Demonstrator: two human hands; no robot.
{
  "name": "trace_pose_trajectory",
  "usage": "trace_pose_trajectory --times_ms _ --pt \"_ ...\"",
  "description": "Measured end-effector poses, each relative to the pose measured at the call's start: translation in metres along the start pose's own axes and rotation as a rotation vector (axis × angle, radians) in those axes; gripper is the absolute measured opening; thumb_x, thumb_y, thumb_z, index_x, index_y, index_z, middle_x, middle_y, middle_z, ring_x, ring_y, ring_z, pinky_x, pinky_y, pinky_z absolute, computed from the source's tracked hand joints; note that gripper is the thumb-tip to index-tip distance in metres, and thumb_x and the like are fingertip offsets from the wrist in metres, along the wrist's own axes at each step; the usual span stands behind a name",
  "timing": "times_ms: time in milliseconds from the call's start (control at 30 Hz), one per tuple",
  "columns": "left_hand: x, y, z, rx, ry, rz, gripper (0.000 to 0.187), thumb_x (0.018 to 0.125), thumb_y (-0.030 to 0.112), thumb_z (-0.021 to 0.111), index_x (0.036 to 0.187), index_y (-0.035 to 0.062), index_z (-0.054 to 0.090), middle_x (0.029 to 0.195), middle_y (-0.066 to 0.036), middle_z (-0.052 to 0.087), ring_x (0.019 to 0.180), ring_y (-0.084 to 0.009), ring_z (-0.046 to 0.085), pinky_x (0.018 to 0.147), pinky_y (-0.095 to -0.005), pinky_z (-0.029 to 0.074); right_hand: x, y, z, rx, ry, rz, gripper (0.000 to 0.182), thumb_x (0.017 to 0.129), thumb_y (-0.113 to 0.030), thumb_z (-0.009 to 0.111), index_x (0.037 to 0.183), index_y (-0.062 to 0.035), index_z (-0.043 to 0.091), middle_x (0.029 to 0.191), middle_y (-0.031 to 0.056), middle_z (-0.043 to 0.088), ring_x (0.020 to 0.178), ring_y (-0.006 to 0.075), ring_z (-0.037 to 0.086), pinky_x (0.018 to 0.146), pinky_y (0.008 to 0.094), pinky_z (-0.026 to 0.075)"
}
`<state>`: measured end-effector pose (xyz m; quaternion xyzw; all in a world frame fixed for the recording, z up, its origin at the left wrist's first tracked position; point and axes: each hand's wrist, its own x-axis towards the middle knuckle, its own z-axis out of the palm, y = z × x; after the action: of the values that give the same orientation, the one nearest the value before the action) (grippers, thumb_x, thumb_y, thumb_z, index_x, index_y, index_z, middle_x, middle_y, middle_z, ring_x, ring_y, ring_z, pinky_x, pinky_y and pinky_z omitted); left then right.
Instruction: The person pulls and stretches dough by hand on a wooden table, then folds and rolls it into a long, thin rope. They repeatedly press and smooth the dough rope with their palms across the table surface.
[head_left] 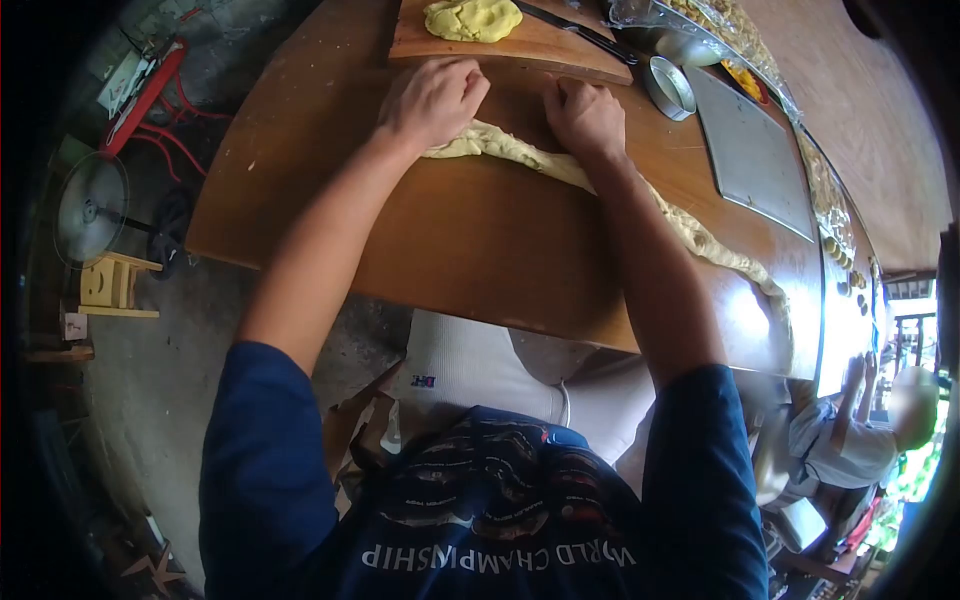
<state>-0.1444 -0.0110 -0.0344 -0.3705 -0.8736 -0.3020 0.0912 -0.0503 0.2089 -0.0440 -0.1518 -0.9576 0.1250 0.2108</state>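
A long, lumpy rope of pale dough [697, 240] stretches across the brown table from my left hand to the lower right edge. Over its far left end, my left hand [436, 101] is closed, knuckles up and thumb beside the dough. My right hand [587, 117], also closed with fingers curled under, has its heel and wrist across the rope; the stretch beneath is hidden. Between both hands a twisted section of dough lies bare. Just beyond them, a yellow dough lump [472, 18] sits on a wooden board [545, 62] alongside a dark-handled knife [600, 40].
Right of the board stand a round metal tin [670, 88] and a flat grey tray [752, 150]. Farther back are a metal bowl [690, 46] and plastic-covered food [745, 35]. A fan [92, 212] stands at left; another person [845, 450] sits at lower right.
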Motion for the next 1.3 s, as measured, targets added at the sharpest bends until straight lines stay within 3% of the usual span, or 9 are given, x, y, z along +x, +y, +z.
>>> trace_pose_trajectory --times_ms 100,233,433,567,633,733,867,1167,1300 --pt "-0.011 0.003 0.001 0.038 -0.051 -0.007 0.028 0.11 0.032 0.053 0.109 0.0113 0.073 0.117 -0.009 0.076 0.116 -0.0367 0.07 0.099 -0.049 0.056 -0.019 -0.008 -0.017 0.022 -0.025 -0.108 0.041 0.108 -0.045 0.06 0.096 -0.0122 0.083 0.094 0.0237 0.08 0.095 0.0464 0.078 0.085 0.0553 0.064" --pt "-0.062 0.002 0.009 0.21 0.089 0.141 0.051 0.114 0.043 0.052 0.142 0.0038 0.069 0.147 -0.012 0.068 0.134 -0.0354 0.065 0.114 -0.05 0.049 -0.053 -0.01 -0.023 0.15 0.043 -0.343 0.032 0.106 -0.035 0.065 0.096 -0.009 0.08 0.105 0.0232 0.08 0.102 0.0462 0.076 0.085 0.0563 0.062" --pt "-0.129 0.03 -0.056 0.148 0.093 0.379 0.043 0.113 0.034 0.061 0.142 0.0043 0.069 0.135 -0.018 0.073 0.126 -0.0355 0.069 0.11 -0.0479 0.051 -0.114 -0.017 -0.051 0.136 -0.007 -0.392 0.037 0.104 -0.037 0.066 0.128 -0.0104 0.078 0.129 0.0146 0.075 0.121 0.0417 0.069 0.107 0.0517 0.056" --pt "-0.128 0.053 -0.074 0.063 -0.263 0.024 0.026 0.11 0.025 0.063 0.123 0.0031 0.068 0.115 -0.019 0.072 0.107 -0.0381 0.068 0.096 -0.0484 0.055 -0.118 -0.067 -0.077 0.042 -0.335 -0.114 0.038 0.104 -0.037 0.064 0.124 -0.0086 0.078 0.13 0.0182 0.075 0.124 0.0397 0.07 0.11 0.0504 0.056" --pt "-0.119 0.045 -0.033 0.206 0.073 0.12 0.02 0.107 0.021 0.063 0.117 0.0034 0.065 0.114 -0.019 0.07 0.107 -0.0398 0.067 0.094 -0.0512 0.054 -0.107 -0.103 -0.063 0.241 -0.372 -0.022 0.037 0.104 -0.034 0.06 0.118 -0.0057 0.077 0.125 0.0202 0.076 0.124 0.0414 0.069 0.112 0.0519 0.054" --pt "-0.1 0.031 -0.012 0.214 0.156 0.006 0.021 0.104 0.019 0.062 0.12 0.0049 0.066 0.117 -0.018 0.071 0.112 -0.0421 0.066 0.097 -0.0548 0.054 -0.091 -0.112 -0.017 0.158 -0.053 -0.075 0.037 0.103 -0.033 0.058 0.118 -0.0042 0.075 0.13 0.0209 0.074 0.13 0.0423 0.065 0.115 0.0532 0.05" --pt "-0.07 0.005 -0.001 0.235 0.218 -0.06 0.02 0.102 0.02 0.063 0.116 0.0062 0.068 0.118 -0.016 0.072 0.115 -0.0413 0.066 0.1 -0.0561 0.053 -0.057 -0.099 0.004 0.029 -0.098 -0.075 0.038 0.1 -0.027 0.062 0.128 -0.004 0.073 0.145 0.0195 0.066 0.14 0.039 0.058 0.116 0.0525 0.048" --pt "-0.006 -0.023 0.003 0.285 0.219 0.095 0.015 0.098 0.023 0.067 0.101 0.0084 0.069 0.105 -0.012 0.076 0.106 -0.0377 0.07 0.085 -0.0525 0.059 -0.01 -0.089 0.042 0.059 0.152 -0.228 0.027 0.104 -0.026 0.058 0.114 -0.0088 0.076 0.119 0.015 0.078 0.118 0.0375 0.071 0.105 0.0519 0.055" --pt "-0.042 -0.011 -0.004 0.217 0.219 0.131 0.026 0.103 0.028 0.062 0.116 0.009 0.073 0.119 -0.012 0.075 0.12 -0.0358 0.068 0.103 -0.0544 0.054 -0.03 -0.085 0.031 0.148 0.187 -0.416 0.022 0.1 -0.023 0.062 0.108 -0.0067 0.074 0.114 0.018 0.078 0.113 0.0406 0.072 0.1 0.0505 0.058"
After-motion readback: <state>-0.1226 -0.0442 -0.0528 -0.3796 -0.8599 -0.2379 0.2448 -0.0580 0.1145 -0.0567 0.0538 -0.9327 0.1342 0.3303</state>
